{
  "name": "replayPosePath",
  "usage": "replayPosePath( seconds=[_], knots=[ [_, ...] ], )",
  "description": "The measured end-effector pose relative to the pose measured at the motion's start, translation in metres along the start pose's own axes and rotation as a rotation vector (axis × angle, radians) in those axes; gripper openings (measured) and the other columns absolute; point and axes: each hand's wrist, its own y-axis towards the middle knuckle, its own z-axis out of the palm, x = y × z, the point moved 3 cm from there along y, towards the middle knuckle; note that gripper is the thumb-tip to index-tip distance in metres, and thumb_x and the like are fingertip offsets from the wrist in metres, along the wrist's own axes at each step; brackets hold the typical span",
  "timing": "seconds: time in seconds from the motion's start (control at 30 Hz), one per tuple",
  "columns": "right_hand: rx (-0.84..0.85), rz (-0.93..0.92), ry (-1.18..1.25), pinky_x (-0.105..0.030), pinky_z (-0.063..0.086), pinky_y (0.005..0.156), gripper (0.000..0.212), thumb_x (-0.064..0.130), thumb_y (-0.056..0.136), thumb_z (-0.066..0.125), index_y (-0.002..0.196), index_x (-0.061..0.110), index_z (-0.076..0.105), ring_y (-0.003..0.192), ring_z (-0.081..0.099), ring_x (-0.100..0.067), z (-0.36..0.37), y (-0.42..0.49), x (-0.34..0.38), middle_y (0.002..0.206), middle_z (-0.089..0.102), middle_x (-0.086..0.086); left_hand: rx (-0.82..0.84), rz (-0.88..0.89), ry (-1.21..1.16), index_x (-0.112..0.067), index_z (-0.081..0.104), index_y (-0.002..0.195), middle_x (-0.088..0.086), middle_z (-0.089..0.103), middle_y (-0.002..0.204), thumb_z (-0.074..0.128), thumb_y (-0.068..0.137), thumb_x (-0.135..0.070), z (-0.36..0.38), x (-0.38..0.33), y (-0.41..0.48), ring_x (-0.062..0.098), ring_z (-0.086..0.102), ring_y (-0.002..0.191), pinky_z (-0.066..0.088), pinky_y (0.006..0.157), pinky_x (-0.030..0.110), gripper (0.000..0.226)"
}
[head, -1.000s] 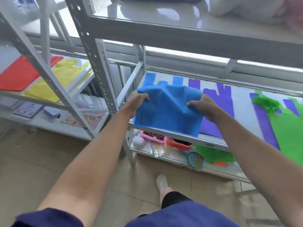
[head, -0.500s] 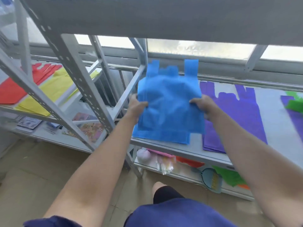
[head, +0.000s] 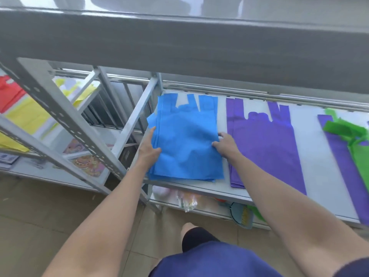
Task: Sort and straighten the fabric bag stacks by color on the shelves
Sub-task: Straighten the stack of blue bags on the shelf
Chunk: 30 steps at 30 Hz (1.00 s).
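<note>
In the head view, a grey metal shelf (head: 201, 189) under a window is seen. The blue bag stack (head: 185, 140) lies flat at its left end, near the front edge, beside the purple bag stack (head: 263, 144). The left hand (head: 148, 150) and right hand (head: 226, 145) are pressed flat, fingers unclenched, against its two sides. The fabric is judged thin, light and soft; layers may slide, so it should be squared from the side edges.

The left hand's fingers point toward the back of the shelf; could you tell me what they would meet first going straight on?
The left hand would slide along the blue bag stack's left edge; likely its protruding corner first, depth unclear.
</note>
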Motion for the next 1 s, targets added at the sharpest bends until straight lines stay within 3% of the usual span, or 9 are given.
replayPosePath(
  seconds=[0.03, 0.1, 0.23, 0.33, 0.47, 0.53, 0.63, 0.8, 1.0],
  knots=[
    [-0.024, -0.012, 0.008, -0.039, 0.058, 0.075, 0.037, 0.010, 0.086, 0.060, 0.122, 0.020, 0.061, 0.090, 0.071, -0.026, 0.000, -0.002, -0.001, 0.103, 0.072, -0.004, 0.008, 0.023, 0.018, -0.033, 0.033, 0.161, -0.015, 0.038, 0.155, 0.049, 0.085, 0.010, 0.002, -0.004, 0.001, -0.022, 0.050, 0.108, 0.040, 0.075, -0.003, 0.088],
    [-0.091, -0.028, -0.038, -0.033, 0.050, 0.067, 0.045, 0.014, 0.088, 0.059, 0.133, 0.018, 0.055, 0.084, 0.063, -0.022, 0.000, -0.008, -0.002, 0.104, 0.068, -0.004, 0.016, 0.031, 0.078, -0.033, 0.035, 0.160, -0.013, 0.037, 0.156, 0.049, 0.087, 0.008, 0.005, -0.003, 0.004, 0.000, 0.047, 0.132, 0.046, 0.090, 0.011, 0.085],
    [-0.083, 0.011, -0.191, -0.033, 0.043, 0.074, 0.067, 0.014, 0.090, 0.060, 0.151, 0.014, 0.033, 0.096, 0.054, -0.025, 0.007, -0.014, 0.001, 0.117, 0.056, -0.005, -0.026, -0.036, 0.309, -0.020, 0.056, 0.146, 0.008, 0.037, 0.154, 0.060, 0.092, -0.007, 0.011, 0.011, 0.005, 0.030, 0.034, 0.145, 0.038, 0.112, 0.034, 0.056],
    [-0.046, -0.018, -0.336, -0.036, 0.046, 0.071, 0.090, 0.015, 0.088, 0.060, 0.161, 0.020, 0.008, 0.102, 0.059, -0.032, 0.011, -0.024, 0.010, 0.136, 0.047, -0.013, -0.041, -0.058, 0.463, -0.017, 0.055, 0.146, 0.014, 0.023, 0.163, 0.061, 0.095, -0.015, 0.017, 0.011, -0.004, 0.036, 0.022, 0.149, 0.032, 0.120, 0.047, 0.052],
    [-0.127, -0.111, -0.456, -0.045, 0.053, 0.086, 0.106, 0.011, 0.087, 0.058, 0.160, 0.039, -0.013, 0.129, 0.047, -0.043, -0.002, -0.057, 0.023, 0.167, 0.003, -0.010, 0.020, -0.046, 0.583, -0.017, 0.032, 0.160, 0.014, 0.003, 0.172, 0.058, 0.097, -0.016, 0.020, -0.006, -0.030, 0.035, 0.011, 0.156, 0.027, 0.122, 0.052, 0.069],
    [-0.166, -0.180, -0.459, -0.048, 0.054, 0.087, 0.107, 0.010, 0.085, 0.059, 0.159, 0.042, -0.011, 0.132, 0.044, -0.042, -0.012, -0.081, 0.028, 0.168, -0.004, -0.006, 0.045, -0.006, 0.598, -0.017, 0.023, 0.164, 0.013, 0.001, 0.173, 0.057, 0.096, -0.014, 0.020, -0.018, -0.048, 0.036, 0.010, 0.158, 0.025, 0.122, 0.053, 0.076],
    [-0.230, -0.255, -0.456, -0.046, 0.051, 0.086, 0.106, 0.007, 0.082, 0.062, 0.160, 0.039, -0.002, 0.124, 0.047, -0.043, -0.028, -0.124, 0.032, 0.166, 0.002, -0.008, 0.099, 0.080, 0.596, -0.017, 0.019, 0.165, 0.011, 0.000, 0.174, 0.057, 0.095, -0.011, 0.024, -0.035, -0.079, 0.034, 0.009, 0.159, 0.023, 0.125, 0.050, 0.080],
    [-0.324, -0.295, -0.550, -0.053, 0.051, 0.095, 0.102, 0.007, 0.084, 0.066, 0.161, 0.035, 0.006, 0.132, 0.043, -0.045, -0.065, -0.193, 0.021, 0.167, 0.004, -0.012, 0.191, 0.255, 0.559, -0.021, 0.030, 0.161, 0.008, -0.005, 0.174, 0.056, 0.089, -0.001, 0.046, -0.072, -0.134, 0.035, 0.014, 0.158, 0.033, 0.120, 0.051, 0.079],
    [-0.407, -0.246, -0.623, -0.050, 0.043, 0.105, 0.100, 0.010, 0.083, 0.066, 0.162, 0.031, 0.008, 0.141, 0.036, -0.044, -0.141, -0.238, -0.004, 0.167, 0.007, -0.015, 0.218, 0.420, 0.482, -0.020, 0.044, 0.151, 0.004, -0.007, 0.175, 0.053, 0.085, 0.007, 0.099, -0.131, -0.182, 0.036, 0.025, 0.154, 0.040, 0.113, 0.050, 0.072]
  ],
)
